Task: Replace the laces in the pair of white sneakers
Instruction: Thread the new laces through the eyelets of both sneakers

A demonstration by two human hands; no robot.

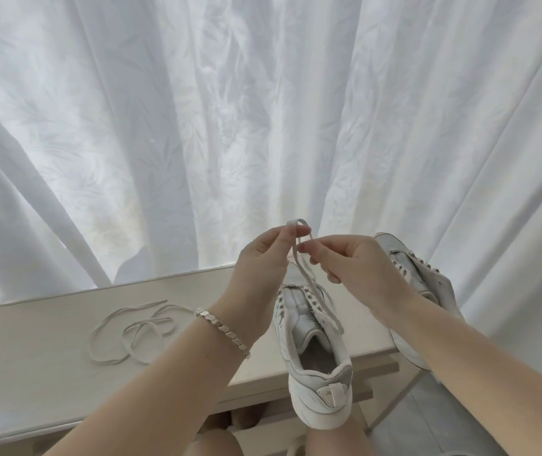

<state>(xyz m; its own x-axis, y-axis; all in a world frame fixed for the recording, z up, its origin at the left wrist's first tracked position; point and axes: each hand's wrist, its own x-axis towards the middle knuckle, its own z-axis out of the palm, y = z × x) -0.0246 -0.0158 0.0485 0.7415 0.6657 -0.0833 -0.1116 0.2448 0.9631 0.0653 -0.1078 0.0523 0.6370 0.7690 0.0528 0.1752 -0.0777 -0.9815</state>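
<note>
A white sneaker (pixel 309 343) stands on the pale table (pixel 49 366), heel toward me, its eyelets mostly bare. A white lace (pixel 312 287) rises from its upper eyelets. My left hand (pixel 263 258) pinches the lace's looped top end above the shoe. My right hand (pixel 348 261) pinches the same lace just to the right of that loop. The second white sneaker (pixel 417 271) lies behind my right forearm, partly hidden. A loose lace (pixel 131 330) lies coiled on the table to the left.
A white patterned curtain (pixel 230 126) hangs right behind the table. The table's right edge (pixel 394 353) falls off beside the second sneaker, with grey floor (pixel 427 419) below. My knees (pixel 217 442) show under the near edge.
</note>
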